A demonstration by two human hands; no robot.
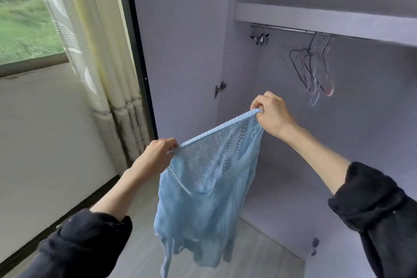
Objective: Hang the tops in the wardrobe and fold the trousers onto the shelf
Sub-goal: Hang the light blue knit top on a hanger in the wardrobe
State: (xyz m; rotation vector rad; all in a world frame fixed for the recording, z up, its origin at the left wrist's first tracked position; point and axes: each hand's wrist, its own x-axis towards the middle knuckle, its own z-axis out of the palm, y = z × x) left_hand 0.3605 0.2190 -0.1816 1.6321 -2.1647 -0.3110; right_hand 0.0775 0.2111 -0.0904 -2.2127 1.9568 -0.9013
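A light blue knitted top [203,187] hangs in the air in front of the open wardrobe, stretched by its upper edge between both hands. My left hand [158,156] pinches the lower left end of that edge. My right hand [270,115] grips the other end, higher and further right. Inside the wardrobe a metal rail [288,29] runs under a white shelf [316,18]. Several empty wire hangers [313,70] hang from the rail, above and to the right of my right hand.
The wardrobe door [180,40] stands open on the left, with hinges on the inner wall. A pale curtain [94,40] and a window [24,13] are further left. Grey floor [140,221] lies below the top.
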